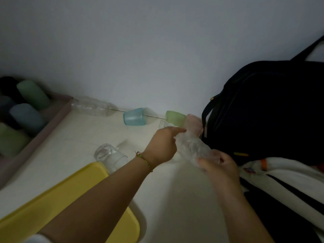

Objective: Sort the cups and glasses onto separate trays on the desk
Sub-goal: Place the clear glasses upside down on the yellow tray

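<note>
My right hand (218,163) grips the near end of a stack of clear glasses (192,148) that lies tilted just above the desk. My left hand (162,145) holds the stack's far end, with the forefinger stretched toward a pink cup (193,124) at its tip. A green cup (175,118) and a blue cup (134,116) lie on their sides by the wall. A clear glass (109,156) lies beside the yellow tray (70,204). The mauve tray (52,118) on the left holds several coloured cups (28,116).
A dark bag (271,109) stands at the right, close to my hands. Striped white cloth (289,183) lies below it. Several clear glasses (91,106) lie along the wall behind the mauve tray's corner. The white wall closes the desk's far side.
</note>
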